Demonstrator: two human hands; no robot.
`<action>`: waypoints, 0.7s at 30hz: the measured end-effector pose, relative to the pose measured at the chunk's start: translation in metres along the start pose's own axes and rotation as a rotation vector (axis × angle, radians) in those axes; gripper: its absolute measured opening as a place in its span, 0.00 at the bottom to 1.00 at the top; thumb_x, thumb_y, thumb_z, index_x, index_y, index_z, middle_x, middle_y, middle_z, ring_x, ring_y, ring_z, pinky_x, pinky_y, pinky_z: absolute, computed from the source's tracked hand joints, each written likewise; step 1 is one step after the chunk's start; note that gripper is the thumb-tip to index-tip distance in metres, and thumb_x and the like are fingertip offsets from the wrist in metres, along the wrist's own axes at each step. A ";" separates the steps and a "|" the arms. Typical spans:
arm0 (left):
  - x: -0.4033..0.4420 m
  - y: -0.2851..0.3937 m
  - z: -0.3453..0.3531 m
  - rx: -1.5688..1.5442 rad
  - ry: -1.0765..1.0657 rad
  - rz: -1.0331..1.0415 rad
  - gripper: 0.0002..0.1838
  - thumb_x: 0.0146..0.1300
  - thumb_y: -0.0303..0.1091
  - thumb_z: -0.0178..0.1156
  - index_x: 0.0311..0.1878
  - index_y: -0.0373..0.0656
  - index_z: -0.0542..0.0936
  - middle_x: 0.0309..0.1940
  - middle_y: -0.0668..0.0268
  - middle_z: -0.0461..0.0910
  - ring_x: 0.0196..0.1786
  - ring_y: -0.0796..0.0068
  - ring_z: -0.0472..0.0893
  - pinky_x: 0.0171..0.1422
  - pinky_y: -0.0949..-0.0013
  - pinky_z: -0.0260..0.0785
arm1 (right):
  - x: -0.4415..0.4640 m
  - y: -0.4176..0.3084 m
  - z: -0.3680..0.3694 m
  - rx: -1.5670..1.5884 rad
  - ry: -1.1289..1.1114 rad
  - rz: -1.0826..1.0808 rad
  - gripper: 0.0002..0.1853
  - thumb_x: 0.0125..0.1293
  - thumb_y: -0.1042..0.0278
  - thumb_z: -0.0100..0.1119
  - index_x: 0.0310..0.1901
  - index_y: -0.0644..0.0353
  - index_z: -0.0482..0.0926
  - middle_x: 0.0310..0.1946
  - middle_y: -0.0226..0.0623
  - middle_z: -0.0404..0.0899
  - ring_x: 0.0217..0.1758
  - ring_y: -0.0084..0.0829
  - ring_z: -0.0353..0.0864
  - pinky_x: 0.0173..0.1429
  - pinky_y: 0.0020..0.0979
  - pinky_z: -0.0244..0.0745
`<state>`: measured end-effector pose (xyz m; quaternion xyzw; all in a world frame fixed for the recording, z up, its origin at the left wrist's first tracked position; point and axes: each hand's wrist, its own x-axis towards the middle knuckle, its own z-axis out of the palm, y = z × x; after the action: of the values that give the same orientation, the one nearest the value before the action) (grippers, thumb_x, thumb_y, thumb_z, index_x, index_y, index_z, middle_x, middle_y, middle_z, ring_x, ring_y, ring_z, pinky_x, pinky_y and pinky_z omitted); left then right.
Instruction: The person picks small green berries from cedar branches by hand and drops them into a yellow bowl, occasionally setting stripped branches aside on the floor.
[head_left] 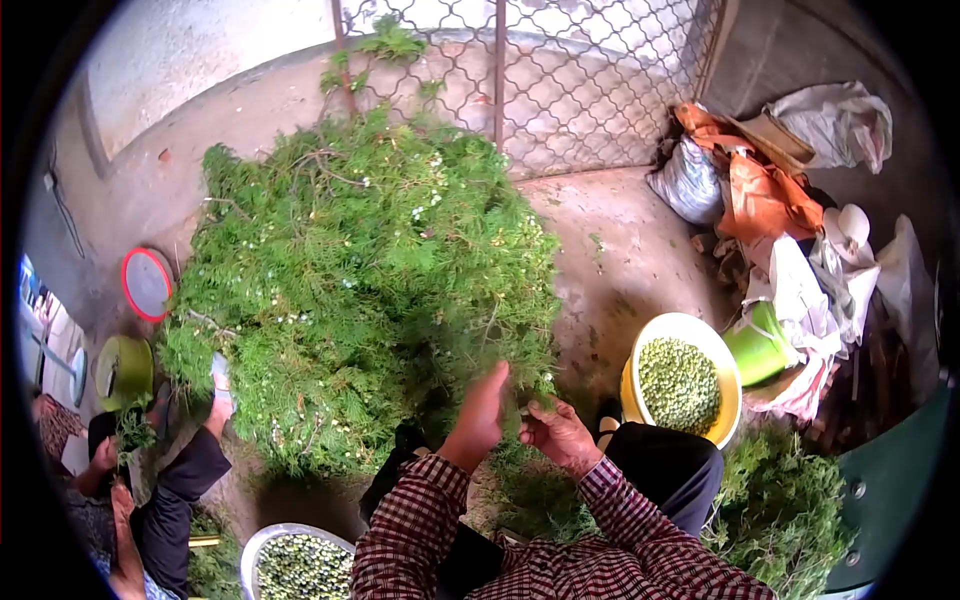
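My left hand (478, 415) is in front of a big heap of leafy green branches (370, 270). Its fingers are partly hidden, and they close on a green sprig (482, 335) that is smeared by motion. Just to the right, my right hand (562, 436) is closed in a pinch, thumb against fingers. Whatever it pinches is too small to make out. Below my hands, loose greenery (535, 495) lies on the ground between my legs.
A yellow bucket (629, 385) of small green berries stands by my knee. A pale basin (250, 560) holds more berries. At left sits another person (180, 480) holding a sprig. Sacks (770, 200) pile up at right, near a metal lattice gate (590, 80).
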<state>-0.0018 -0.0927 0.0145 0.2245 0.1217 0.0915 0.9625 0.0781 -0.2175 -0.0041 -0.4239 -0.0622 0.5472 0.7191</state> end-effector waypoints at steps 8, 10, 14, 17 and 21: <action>0.001 0.001 -0.020 0.043 0.114 0.168 0.14 0.63 0.43 0.49 0.43 0.43 0.70 0.37 0.68 0.73 0.35 0.74 0.74 0.37 0.69 0.68 | 0.002 0.009 0.015 -0.146 -0.050 -0.067 0.13 0.57 0.73 0.57 0.44 0.64 0.72 0.28 0.31 0.74 0.25 0.22 0.71 0.28 0.22 0.68; 0.006 -0.002 -0.037 0.067 0.098 0.172 0.12 0.62 0.43 0.51 0.40 0.44 0.70 0.33 0.70 0.71 0.32 0.76 0.73 0.35 0.70 0.67 | -0.006 0.010 0.024 -0.276 -0.124 -0.087 0.13 0.57 0.74 0.56 0.44 0.65 0.73 0.27 0.31 0.75 0.23 0.20 0.69 0.26 0.20 0.65; 0.007 -0.010 -0.024 0.266 0.365 0.211 0.11 0.61 0.44 0.52 0.31 0.47 0.67 0.21 0.72 0.65 0.21 0.81 0.65 0.23 0.74 0.59 | -0.019 -0.012 0.036 -0.380 -0.097 0.086 0.12 0.57 0.72 0.55 0.42 0.64 0.74 0.27 0.29 0.75 0.23 0.17 0.67 0.25 0.20 0.63; 0.000 0.006 -0.012 0.031 0.181 0.257 0.14 0.60 0.46 0.53 0.29 0.47 0.65 0.15 0.74 0.63 0.16 0.84 0.61 0.19 0.76 0.56 | -0.013 0.007 -0.011 -0.518 -0.259 0.283 0.11 0.54 0.73 0.56 0.40 0.64 0.73 0.30 0.31 0.75 0.26 0.22 0.71 0.29 0.21 0.67; 0.001 0.018 -0.015 0.051 0.093 0.319 0.18 0.57 0.48 0.56 0.28 0.46 0.63 0.16 0.69 0.66 0.15 0.81 0.61 0.20 0.74 0.57 | -0.041 -0.004 0.026 -0.140 0.011 0.200 0.10 0.55 0.75 0.53 0.39 0.66 0.72 0.29 0.37 0.75 0.27 0.25 0.74 0.28 0.24 0.71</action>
<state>-0.0072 -0.0704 0.0099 0.2611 0.1312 0.2502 0.9230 0.0505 -0.2378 0.0310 -0.4801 -0.0539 0.6082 0.6298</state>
